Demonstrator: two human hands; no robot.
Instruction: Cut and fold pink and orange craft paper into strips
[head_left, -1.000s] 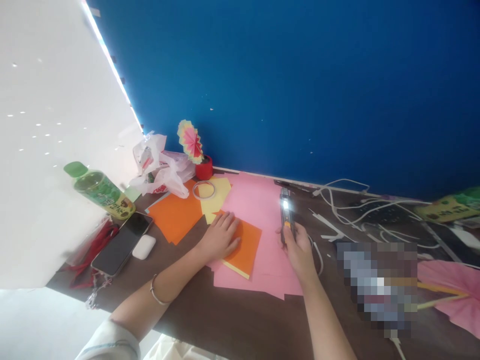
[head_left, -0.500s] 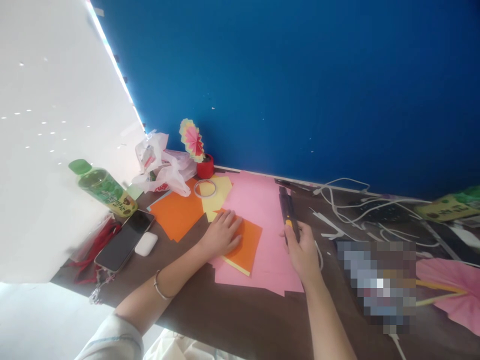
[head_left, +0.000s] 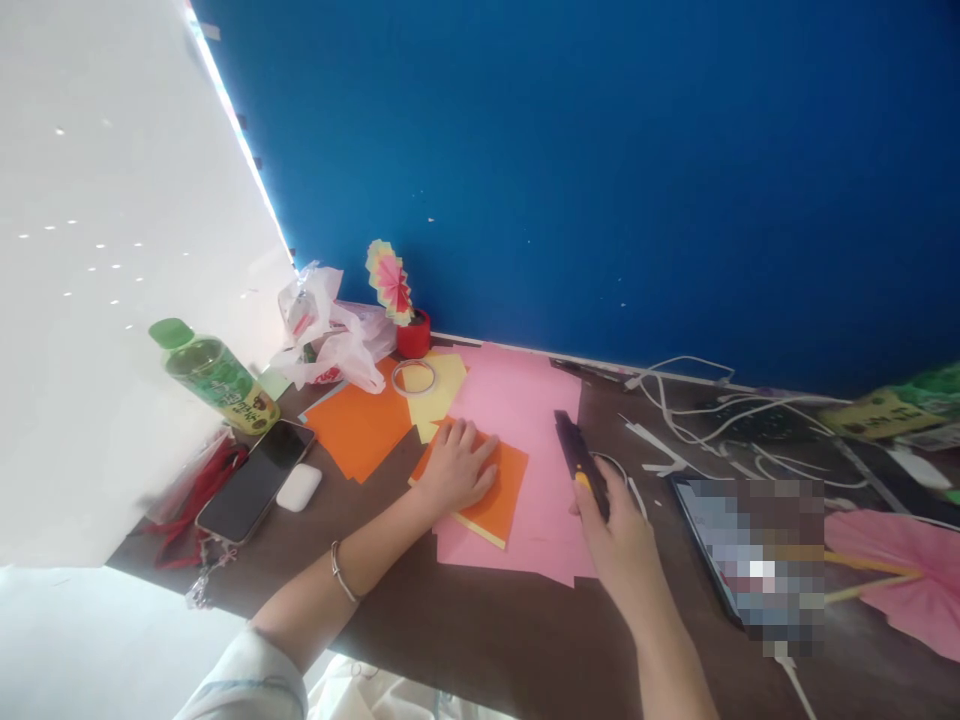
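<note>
Right hand [head_left: 616, 522] grasping 1 cutter [head_left: 577, 452], long axis slanting away and leftward — orange paper [head_left: 511, 488] to its left, beneath 1 left hand [head_left: 459, 470], flat, unclenched.

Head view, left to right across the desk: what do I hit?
Green-capped bottle, white case, paper flower, left hand on orange sheet, black cutter in right hand, pixelated device, pink pleated paper.
</note>
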